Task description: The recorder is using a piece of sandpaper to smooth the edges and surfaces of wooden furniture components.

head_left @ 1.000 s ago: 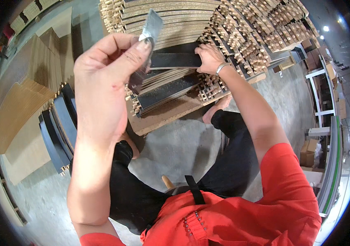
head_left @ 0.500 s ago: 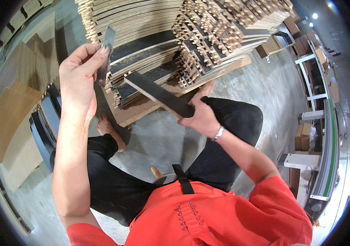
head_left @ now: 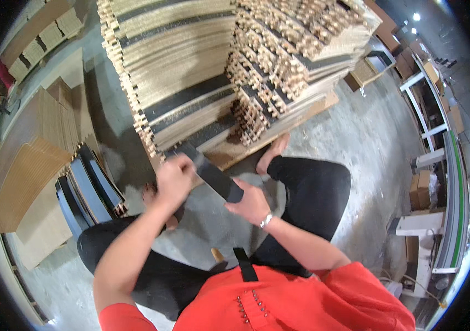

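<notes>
My right hand (head_left: 252, 203) grips the near end of a dark-faced wooden board (head_left: 216, 175), which slants up and left in front of me. At the board's far end my left hand (head_left: 175, 177) is closed, its fingers bent and blurred by motion. The thin flat grey strip it holds is mostly hidden now; the earlier view shows it clearly. Just beyond both hands rises a tall stack of boards (head_left: 174, 60), pale edges and dark faces mixed, with short wooden dowels (head_left: 268, 83) sticking out of their ends.
A pallet board (head_left: 323, 105) lies under the stack. At left, dark and blue-grey boards (head_left: 89, 185) stand beside curved brown sheets (head_left: 25, 171). Along the right runs a conveyor (head_left: 450, 204) with white supports. My bare feet (head_left: 272, 154) rest near the pallet.
My left hand has come down and right, from raised beside the stack to the board's far end. My right hand has drawn the board nearer and slightly left.
</notes>
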Demonstrator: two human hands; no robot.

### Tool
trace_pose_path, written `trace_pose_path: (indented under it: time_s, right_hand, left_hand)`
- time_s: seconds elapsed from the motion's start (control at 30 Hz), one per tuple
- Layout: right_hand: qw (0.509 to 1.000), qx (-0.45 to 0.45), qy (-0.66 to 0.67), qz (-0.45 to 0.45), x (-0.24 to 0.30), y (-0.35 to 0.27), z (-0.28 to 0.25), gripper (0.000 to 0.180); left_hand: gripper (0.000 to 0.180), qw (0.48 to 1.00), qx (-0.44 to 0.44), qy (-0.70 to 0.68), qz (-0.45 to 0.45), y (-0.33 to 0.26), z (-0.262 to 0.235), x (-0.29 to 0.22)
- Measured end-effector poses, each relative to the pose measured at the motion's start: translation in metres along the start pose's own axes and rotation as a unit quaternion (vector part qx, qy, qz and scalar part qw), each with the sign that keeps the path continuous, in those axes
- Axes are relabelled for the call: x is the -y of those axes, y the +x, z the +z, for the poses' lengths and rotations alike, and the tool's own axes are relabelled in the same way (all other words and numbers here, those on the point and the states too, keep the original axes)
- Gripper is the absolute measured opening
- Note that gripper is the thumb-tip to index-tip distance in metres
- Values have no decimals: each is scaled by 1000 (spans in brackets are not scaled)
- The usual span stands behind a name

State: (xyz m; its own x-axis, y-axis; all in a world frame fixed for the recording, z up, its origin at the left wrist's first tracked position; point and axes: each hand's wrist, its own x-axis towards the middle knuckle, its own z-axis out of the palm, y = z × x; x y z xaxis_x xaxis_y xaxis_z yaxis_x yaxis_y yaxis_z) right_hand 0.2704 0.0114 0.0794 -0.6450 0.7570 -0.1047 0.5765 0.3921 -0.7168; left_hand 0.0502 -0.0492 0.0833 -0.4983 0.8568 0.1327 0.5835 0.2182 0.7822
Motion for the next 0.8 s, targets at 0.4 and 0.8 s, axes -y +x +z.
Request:
trace_pose_path:
  time_s: [0.4, 0.8]
  right_hand:
    - [991, -40, 39, 122, 6, -1, -3, 52]
    - [984, 12, 61, 169, -9, 3, 3, 52]
  left_hand:
    - [5, 967, -35, 206, 142, 21, 74, 15]
    - [3, 958, -24, 213, 189, 24, 84, 37]
